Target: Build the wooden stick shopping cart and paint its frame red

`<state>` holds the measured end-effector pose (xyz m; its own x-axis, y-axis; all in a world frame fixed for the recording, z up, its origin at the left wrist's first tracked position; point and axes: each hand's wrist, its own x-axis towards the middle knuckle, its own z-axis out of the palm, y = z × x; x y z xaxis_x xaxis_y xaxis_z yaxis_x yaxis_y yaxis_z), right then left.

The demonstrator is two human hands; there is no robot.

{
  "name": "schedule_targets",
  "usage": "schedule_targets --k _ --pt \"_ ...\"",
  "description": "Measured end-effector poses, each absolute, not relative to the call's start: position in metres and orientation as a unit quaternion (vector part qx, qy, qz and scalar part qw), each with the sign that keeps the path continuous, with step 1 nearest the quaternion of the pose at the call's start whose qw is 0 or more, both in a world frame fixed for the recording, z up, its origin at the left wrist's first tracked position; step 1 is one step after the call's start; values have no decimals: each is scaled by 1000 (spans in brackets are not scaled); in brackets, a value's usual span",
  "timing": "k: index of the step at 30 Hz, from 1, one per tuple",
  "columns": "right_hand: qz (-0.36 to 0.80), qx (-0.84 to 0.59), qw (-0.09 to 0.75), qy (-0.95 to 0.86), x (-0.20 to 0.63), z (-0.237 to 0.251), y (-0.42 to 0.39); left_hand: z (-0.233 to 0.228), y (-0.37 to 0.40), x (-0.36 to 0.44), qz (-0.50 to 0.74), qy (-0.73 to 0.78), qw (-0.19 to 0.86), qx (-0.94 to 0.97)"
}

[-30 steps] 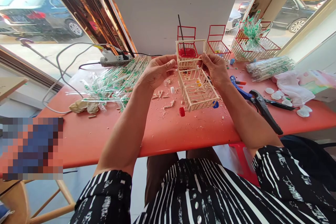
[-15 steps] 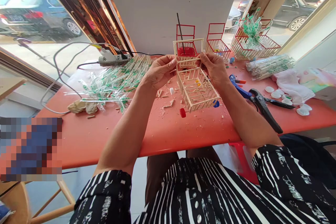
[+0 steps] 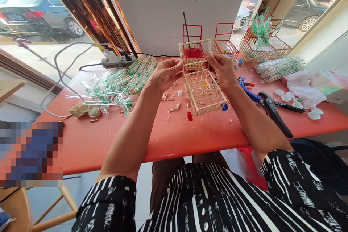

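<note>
Between my two hands is a small shopping cart model (image 3: 208, 107) made of pale wooden sticks, with a slatted basket and a tall handle frame. My left hand (image 3: 166, 75) pinches the frame's left side where it meets the basket. On the opposite side, my right hand (image 3: 221, 69) grips the same frame between thumb and fingers. A red bottle cap (image 3: 189, 116) and a blue bottle cap (image 3: 224, 107) show at the basket's lower corners; whether they are fixed to it I cannot tell. Stick offcuts (image 3: 174, 107) and a white cap (image 3: 179, 93) lie beneath on the table.
Red-trimmed stick carts (image 3: 225, 45) stand along the wall. Wrapped sticks (image 3: 127, 79) and a power strip (image 3: 119, 61) are at left. A blue glue gun (image 3: 248, 92), black-handled cutters (image 3: 276, 114), white caps (image 3: 286, 96) and another stick bundle (image 3: 281, 68) occupy the right of the red table (image 3: 174, 141).
The cart model has shifted very slightly in my hands. Both hands keep their grip on its frame.
</note>
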<state>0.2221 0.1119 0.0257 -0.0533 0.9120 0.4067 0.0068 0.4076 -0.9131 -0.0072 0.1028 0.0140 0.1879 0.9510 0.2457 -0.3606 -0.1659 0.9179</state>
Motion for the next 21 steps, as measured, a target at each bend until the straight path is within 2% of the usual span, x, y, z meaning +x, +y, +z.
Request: schedule_targets --k 13,21 --pt "358 -394 602 -595 220 24 112 12 102 0 605 336 481 539" --pt "374 -413 578 -596 219 23 110 11 106 -3 628 364 448 522"
